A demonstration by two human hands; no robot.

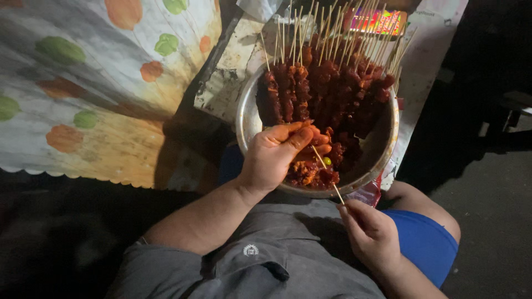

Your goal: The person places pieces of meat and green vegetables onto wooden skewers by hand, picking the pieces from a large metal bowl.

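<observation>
Marinated red meat pieces (308,173) lie loose at the near side of a round dented metal bowl (247,123), which rests on the person's lap against a worn white board (230,77). To the left spreads a pale plastic cloth printed with orange and green blobs (83,94), the largest thing in view. Across the far half of the bowl lie rows of finished meat skewers (327,91), their bamboo ends fanning out past the rim toward a bright multicoloured packet (377,22).

The left hand (277,155) is curled narrowly, thumb and fingertips pinching a piece of meat over the loose heap. The right hand (371,232) is closed lightly on the blunt end of a thin bamboo stick (327,169), whose tip runs up into the left hand's pinch.

The meat looks soft, wet and slippery with marinade, so I judge it needs a firm fingertip pinch close to where the point enters. The stick seems light and stiff but easily snapped; it is best held low near the butt.
</observation>
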